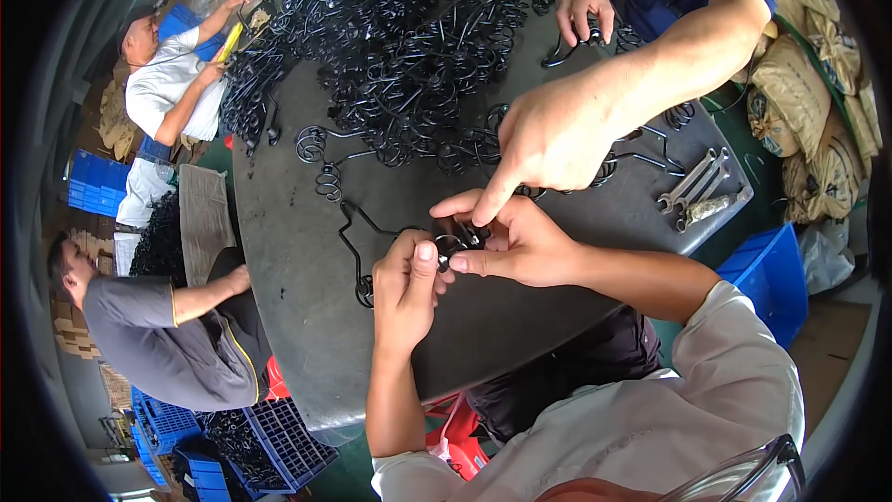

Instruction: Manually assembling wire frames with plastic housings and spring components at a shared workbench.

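Observation:
Over the near half of the dark table (307, 344), my left hand (406, 288) and right hand (530, 242) meet, both closed on a small black coiled spring part (455, 242) with a shiny ring. Fingers hide much of it. A bent black wire (351, 246) runs out beside my left fingers; whether it belongs to the held part I cannot tell. A co-worker's hand (557, 135) reaches in from the upper right, its index finger touching or almost touching my right fingers. That person's other hand (585, 14) holds a black wire piece at the far edge.
A big heap of black wire springs (400, 46) covers the far table. Several wrenches (697, 181) lie at the right edge, near a blue bin (767, 284) below. Two people sit or stand at the left, by blue crates (269, 437). Sacks (794, 102) are stacked at right.

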{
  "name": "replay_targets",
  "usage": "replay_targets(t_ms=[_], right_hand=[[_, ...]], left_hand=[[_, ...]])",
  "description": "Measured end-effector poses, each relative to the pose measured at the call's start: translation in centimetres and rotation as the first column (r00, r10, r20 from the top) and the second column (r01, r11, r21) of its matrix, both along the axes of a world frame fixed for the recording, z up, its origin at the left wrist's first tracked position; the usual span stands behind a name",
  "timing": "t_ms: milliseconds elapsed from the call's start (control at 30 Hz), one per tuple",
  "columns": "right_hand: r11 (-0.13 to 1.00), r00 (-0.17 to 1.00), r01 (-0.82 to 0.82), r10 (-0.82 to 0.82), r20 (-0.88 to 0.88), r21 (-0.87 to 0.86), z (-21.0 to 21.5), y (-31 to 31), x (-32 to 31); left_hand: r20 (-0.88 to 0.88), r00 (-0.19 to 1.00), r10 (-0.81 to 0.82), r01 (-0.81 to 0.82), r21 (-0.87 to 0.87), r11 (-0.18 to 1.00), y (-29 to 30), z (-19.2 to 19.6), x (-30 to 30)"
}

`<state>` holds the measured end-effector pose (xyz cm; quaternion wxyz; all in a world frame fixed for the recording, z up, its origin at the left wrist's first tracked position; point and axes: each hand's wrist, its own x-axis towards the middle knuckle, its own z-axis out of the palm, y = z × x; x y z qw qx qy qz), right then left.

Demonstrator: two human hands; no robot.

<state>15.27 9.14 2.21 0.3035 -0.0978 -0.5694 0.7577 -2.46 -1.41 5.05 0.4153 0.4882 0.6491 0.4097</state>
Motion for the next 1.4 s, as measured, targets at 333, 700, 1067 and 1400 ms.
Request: replay_targets(t_ms=[333, 700, 1067, 1400], right_hand=[[0.993, 0.998, 0.069, -0.069, -0.001, 0.093, 0.9, 0.7, 0.2], [0.988, 0.997, 0.047, -0.038, -0.06, 0.15, 0.0, 0.6, -0.1], [0.991, 0.966, 0.106, -0.084, -0.246, 0.08, -0.5, 0.3, -0.1], [0.995, 0.999, 0.049, -0.048, -0.01, 0.081, 0.6, 1.4, 0.9]], left_hand=[[0.165, 0.986, 0.039, -0.119, 0.51, 0.852, 0.0, -0.1, 1.2], [0.211, 0.977, -0.003, -0.085, 0.407, 0.909, 0.1, -0.7, 1.6], [-0.124, 0.977, 0.173, -0.049, 0.657, 0.752, 0.4, -1.0, 0.2], [-0.066, 0.994, 0.082, -0.019, 0.654, 0.757, 0.3, -1.0, -0.5]])
